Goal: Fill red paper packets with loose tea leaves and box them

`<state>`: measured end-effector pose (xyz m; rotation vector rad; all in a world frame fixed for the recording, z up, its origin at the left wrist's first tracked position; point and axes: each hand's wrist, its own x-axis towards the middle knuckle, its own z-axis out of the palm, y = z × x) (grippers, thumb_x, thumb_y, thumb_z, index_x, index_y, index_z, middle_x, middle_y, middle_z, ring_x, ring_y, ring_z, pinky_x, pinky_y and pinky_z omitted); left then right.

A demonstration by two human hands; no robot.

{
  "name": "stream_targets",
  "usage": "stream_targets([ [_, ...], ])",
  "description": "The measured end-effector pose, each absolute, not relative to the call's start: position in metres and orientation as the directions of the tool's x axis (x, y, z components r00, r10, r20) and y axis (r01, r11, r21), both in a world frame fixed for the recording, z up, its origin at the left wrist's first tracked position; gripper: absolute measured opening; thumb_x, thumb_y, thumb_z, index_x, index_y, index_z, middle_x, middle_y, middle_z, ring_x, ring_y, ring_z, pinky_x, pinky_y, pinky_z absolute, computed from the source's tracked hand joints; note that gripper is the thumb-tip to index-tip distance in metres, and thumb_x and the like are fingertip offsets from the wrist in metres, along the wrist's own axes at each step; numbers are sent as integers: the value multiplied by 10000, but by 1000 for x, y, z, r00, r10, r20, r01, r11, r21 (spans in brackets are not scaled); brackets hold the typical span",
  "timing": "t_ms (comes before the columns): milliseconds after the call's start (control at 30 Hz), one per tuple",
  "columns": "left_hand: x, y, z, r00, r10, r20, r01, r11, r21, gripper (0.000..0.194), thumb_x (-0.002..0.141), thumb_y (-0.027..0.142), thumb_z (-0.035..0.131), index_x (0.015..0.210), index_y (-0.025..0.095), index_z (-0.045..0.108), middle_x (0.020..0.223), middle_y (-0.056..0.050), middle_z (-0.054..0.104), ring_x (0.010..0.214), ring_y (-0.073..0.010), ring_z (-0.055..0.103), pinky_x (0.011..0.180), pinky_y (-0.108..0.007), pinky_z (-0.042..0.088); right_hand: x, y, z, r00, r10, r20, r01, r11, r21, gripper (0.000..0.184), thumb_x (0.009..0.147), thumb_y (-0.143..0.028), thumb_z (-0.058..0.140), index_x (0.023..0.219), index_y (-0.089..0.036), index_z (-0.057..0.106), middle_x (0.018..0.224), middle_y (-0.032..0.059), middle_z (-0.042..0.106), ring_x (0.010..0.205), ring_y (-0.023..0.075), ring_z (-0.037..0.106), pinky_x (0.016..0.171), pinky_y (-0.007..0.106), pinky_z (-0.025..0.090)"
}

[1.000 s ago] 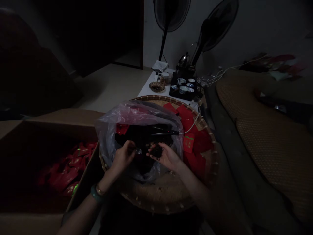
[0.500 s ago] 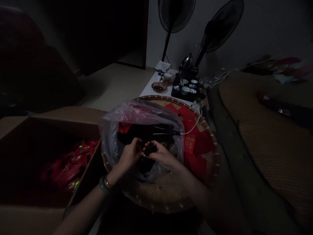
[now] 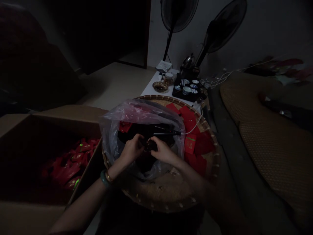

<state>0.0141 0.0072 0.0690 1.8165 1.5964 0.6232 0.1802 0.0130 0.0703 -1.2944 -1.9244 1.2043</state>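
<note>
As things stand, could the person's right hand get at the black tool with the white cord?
Probably yes: the black tool lies just beyond the right hand, with nothing visible blocking the way, though that hand seems occupied with dark material.

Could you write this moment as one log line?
right hand: holding dark clump | left hand: close by | plastic bag: open on round basket | box: red packets inside

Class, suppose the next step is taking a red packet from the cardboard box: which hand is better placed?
Probably the left hand: it is nearer the cardboard box, while the right hand cups dark material.
</note>
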Motion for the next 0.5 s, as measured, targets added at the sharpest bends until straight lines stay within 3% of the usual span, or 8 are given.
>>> stream_targets([
  [233,19,3,61,146,989,20,669,-113,735,413,674,79,542,1067,192,481,662,43,601,594,-127,601,538,-205,400,184,13,74,-444,894,-54,581,241,-777,378,652,-45,543,995,-203,515,976,31,615,905,187,582,794,311,430],
  [500,20,1,58,138,990,16,624,-100,775,356,702,111,538,1048,177,491,631,48,580,568,-121,575,533,-205,391,187,14,73,-617,780,-105,627,407,-664,327,662,-31,538,941,-174,632,970,67,667,920,210,612,814,305,432],
])
